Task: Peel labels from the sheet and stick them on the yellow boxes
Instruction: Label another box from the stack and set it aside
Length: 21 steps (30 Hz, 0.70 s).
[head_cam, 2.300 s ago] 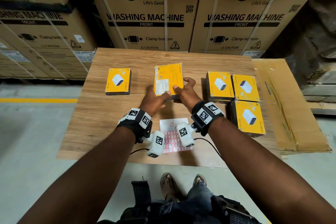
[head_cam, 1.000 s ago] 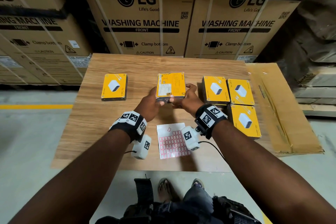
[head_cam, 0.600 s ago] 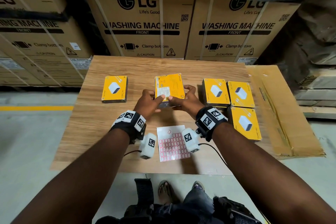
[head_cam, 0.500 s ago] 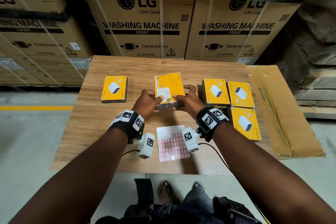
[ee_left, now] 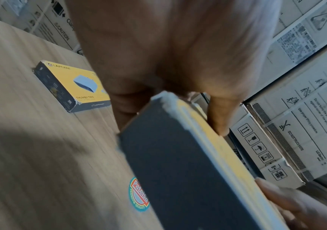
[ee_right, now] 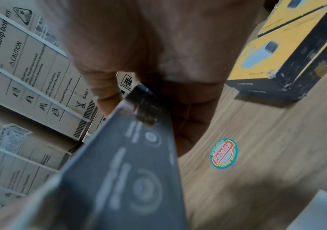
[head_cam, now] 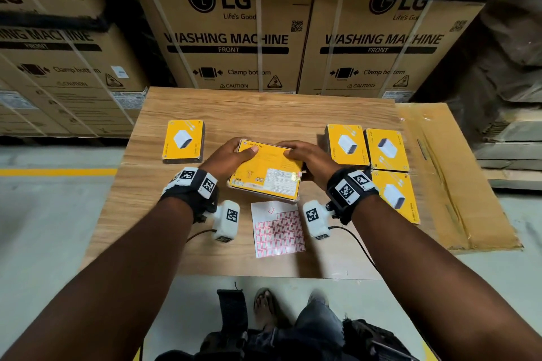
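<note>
Both hands hold one yellow box (head_cam: 265, 174) just above a wooden bench (head_cam: 264, 108), its printed back face turned up. The left hand (head_cam: 227, 157) forms a grip at the box's far left corner, thumb on the top face and fingers curled under the dark edge; the right hand (head_cam: 311, 158) grips the far right corner the same way. Just nearer than the grip, the label sheet (head_cam: 277, 231) lies flat on the bench, its red-bordered labels filling the lower rows, with one small label alone near its top. Left of the grip a single yellow box (head_cam: 183, 141) lies face up, well apart. Right of the grip three more yellow boxes (head_cam: 381, 155) lie packed together, touching edge to edge. All the boxes are closed, so their contents cannot be seen. Beneath the held box a round sticker (ee_right: 224, 153) is stuck to the bench. Beyond the grip, large washing machine cartons (head_cam: 234, 38) are stacked behind the bench.
</note>
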Each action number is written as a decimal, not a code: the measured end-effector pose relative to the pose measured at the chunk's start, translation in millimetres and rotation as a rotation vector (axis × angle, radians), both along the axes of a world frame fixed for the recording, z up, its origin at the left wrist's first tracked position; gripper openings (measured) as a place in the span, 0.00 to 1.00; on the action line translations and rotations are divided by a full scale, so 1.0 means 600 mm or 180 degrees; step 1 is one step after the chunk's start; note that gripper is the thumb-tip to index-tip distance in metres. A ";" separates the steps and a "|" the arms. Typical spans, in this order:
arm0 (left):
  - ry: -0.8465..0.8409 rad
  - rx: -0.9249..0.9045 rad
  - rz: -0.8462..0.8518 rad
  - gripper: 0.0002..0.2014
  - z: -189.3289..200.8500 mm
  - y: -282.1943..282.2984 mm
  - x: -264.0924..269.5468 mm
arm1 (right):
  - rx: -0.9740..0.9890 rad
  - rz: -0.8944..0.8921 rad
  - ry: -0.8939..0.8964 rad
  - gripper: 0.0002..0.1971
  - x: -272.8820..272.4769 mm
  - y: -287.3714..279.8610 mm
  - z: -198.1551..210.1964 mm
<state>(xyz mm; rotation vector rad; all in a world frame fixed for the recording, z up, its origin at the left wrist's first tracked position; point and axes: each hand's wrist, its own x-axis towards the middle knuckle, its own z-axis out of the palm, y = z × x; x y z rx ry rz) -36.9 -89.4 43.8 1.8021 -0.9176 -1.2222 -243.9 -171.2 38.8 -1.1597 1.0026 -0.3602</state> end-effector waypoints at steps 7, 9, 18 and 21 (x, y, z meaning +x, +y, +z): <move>0.0216 0.0193 0.0671 0.13 -0.034 0.007 0.009 | 0.0486 -0.0635 0.0078 0.20 0.017 0.019 -0.038; 0.0478 0.0230 0.1047 0.09 -0.040 0.013 0.006 | 0.0535 -0.0565 0.0147 0.28 0.021 0.024 -0.049; 0.1506 0.0425 0.1207 0.03 -0.091 0.035 -0.008 | 0.0408 -0.0226 0.0415 0.15 0.045 0.037 -0.060; 0.1717 0.0478 0.1204 0.04 -0.106 0.039 -0.005 | 0.0134 0.0047 0.0473 0.17 0.048 0.042 -0.064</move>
